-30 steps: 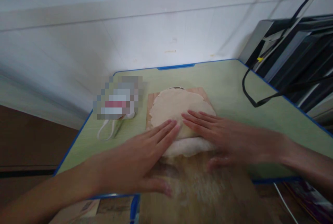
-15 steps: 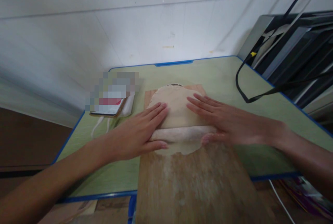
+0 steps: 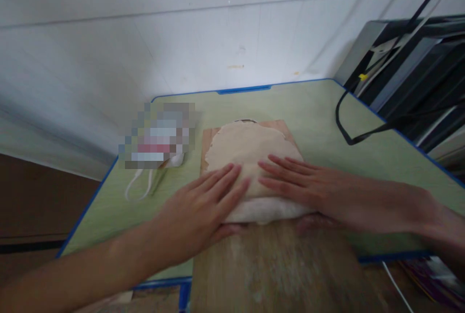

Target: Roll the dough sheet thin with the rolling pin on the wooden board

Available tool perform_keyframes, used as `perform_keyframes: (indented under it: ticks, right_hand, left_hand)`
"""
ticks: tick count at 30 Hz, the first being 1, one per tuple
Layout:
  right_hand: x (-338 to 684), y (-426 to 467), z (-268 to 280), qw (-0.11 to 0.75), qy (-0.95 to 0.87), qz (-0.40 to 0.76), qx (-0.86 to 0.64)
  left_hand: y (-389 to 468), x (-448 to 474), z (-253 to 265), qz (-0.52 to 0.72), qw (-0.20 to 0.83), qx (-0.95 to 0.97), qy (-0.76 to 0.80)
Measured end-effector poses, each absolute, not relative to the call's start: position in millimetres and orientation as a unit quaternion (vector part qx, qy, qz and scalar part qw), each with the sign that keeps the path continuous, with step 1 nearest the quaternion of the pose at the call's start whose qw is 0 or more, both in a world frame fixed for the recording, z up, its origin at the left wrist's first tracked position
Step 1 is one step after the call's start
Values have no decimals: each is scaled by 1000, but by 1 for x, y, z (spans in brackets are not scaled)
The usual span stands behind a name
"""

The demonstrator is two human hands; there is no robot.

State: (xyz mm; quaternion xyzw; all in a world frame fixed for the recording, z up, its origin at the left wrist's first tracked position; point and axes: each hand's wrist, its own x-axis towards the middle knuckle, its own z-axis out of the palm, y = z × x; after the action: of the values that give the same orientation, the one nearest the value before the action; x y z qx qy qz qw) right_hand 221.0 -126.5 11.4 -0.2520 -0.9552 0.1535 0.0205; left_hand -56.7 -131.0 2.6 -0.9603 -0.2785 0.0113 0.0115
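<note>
A flat sheet of pale dough [image 3: 250, 141] lies on a wooden board [image 3: 261, 269] dusted with flour. Across its near edge runs a whitish roll [image 3: 269, 210]; whether it is a rolling pin wrapped in dough or dough alone I cannot tell. My left hand [image 3: 209, 206] rests over the roll's left end, fingers stretched onto the sheet and thumb on the near side. Over the right end lies my right hand [image 3: 301, 184], fingers flat and apart, its thumb low and blurred. Both palms hide the roll's ends.
The board lies on a green table [image 3: 305, 109] with a blue rim and overhangs its near edge. A pixelated phone-like item [image 3: 156, 138] with a white cord [image 3: 150, 184] is at left. A black cable [image 3: 348, 141] loops over the right side. A white wall [image 3: 203, 46] stands behind.
Both hands and the roll have moved toward me, to the near edge of the dough. More of the sheet's far part shows, and the strip of dough in front of the roll has gone from sight.
</note>
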Motion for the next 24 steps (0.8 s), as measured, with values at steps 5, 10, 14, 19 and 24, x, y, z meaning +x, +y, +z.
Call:
perform_keyframes:
  ticks: [5, 10, 14, 19, 24]
  right_hand:
    - [229, -98, -2, 103, -933, 61, -338]
    - [230, -88, -1, 106, -926, 61, -356]
    - [238, -98, 7, 48, -945, 128, -297]
    - [241, -110, 6, 42, -958, 132, -251]
    - [232, -94, -5, 96, -938, 31, -331]
  left_hand:
    - [-92, -60, 4, -8, 45, -944, -325]
    - [-84, -60, 4, -14, 54, -928, -368]
    - [-96, -60, 4, -8, 35, -939, -343]
    - [-112, -58, 4, 4, 37, -948, -317]
    - [-89, -56, -1, -24, 50, -929, -366]
